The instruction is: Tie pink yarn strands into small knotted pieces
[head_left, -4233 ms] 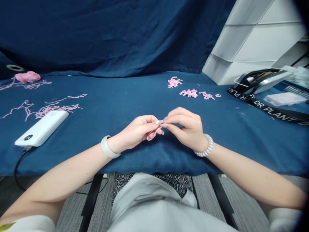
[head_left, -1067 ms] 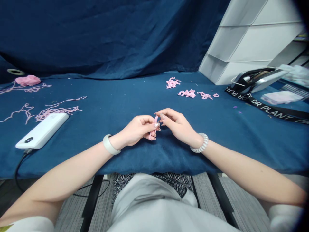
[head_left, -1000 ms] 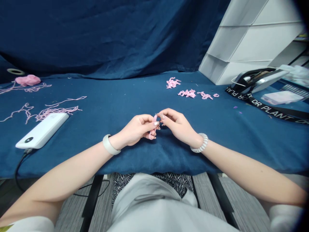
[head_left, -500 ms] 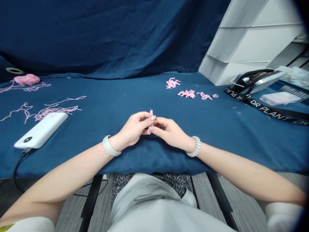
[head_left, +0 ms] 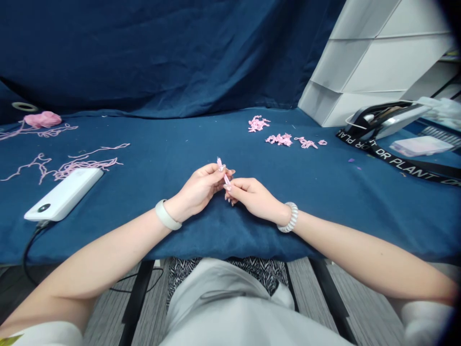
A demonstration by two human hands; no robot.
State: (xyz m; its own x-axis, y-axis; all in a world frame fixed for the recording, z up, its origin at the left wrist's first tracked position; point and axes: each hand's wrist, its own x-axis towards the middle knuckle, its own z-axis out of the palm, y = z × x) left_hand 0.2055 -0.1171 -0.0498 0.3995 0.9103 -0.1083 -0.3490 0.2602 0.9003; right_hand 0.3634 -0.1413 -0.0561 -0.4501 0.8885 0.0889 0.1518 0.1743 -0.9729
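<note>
A short pink strand of yarn runs slantwise between my two hands, just above the blue cloth near the table's front. My left hand pinches its upper end between thumb and forefinger, and a small tip sticks out above. The lower end sits in the pinch of my right hand, whose other fingers curl underneath. Parts of the yarn are covered by the fingertips. To the far right of my hands lie small heaps of pink yarn pieces.
Long pink yarn strands lie at the left beside a white power bank with a black cable. A pink yarn ball and a tape roll are at the back left. White boxes and a lettered black strap occupy the right.
The pink yarn has tilted, its upper end now leaning left, and more of it shows between my hands. My left fingers have shifted slightly left and up.
</note>
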